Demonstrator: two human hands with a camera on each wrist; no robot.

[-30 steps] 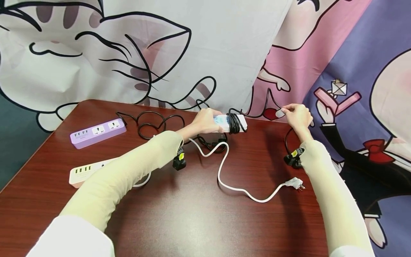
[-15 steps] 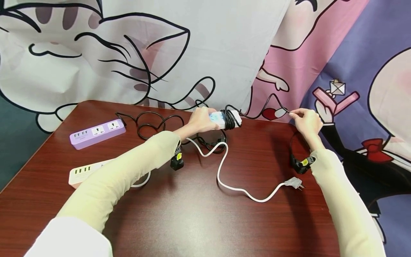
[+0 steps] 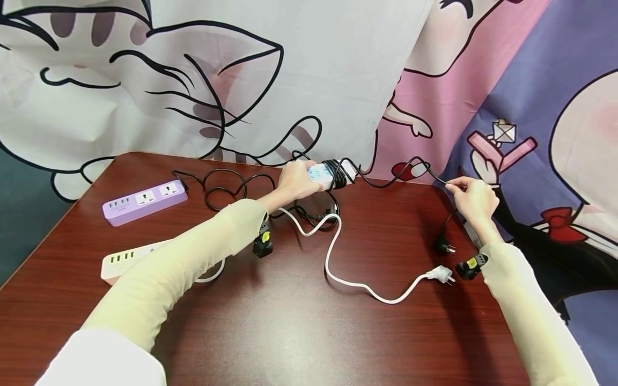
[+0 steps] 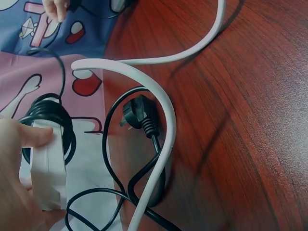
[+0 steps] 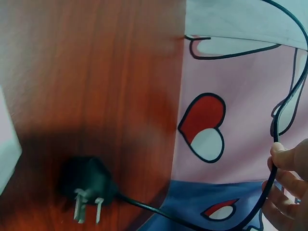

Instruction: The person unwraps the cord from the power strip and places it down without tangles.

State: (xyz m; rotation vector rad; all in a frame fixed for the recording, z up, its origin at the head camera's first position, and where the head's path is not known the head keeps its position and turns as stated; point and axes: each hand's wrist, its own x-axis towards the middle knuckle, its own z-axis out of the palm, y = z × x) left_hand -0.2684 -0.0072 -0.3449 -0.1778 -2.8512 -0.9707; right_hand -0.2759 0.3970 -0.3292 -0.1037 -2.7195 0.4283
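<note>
My left hand [image 3: 298, 179] grips one end of a white power strip [image 3: 321, 175] with blue sockets, held up near the back edge of the table. Several turns of its black cord [image 4: 44, 111] are wound round the strip's other end. From there the cord runs loosely rightward to my right hand [image 3: 474, 200], which pinches it between thumb and fingers. Past that hand, the cord ends in a black plug [image 5: 86, 182] that hangs over the table's right side, prongs showing. My left thumb lies along the strip's white side in the left wrist view.
A purple power strip [image 3: 145, 202] and a white power strip [image 3: 126, 260] lie at the left. A white cord with a white plug [image 3: 440, 274] snakes across the table [image 3: 289, 332]. Behind my left hand's work lie black cord loops and another black plug [image 4: 139, 113]. A printed cloth [image 3: 347, 64] hangs behind.
My right hand has moved right and toward me, drawing the cord along, and the black plug has come into sight. My left hand with the strip has shifted slightly left, and the strip has tilted.
</note>
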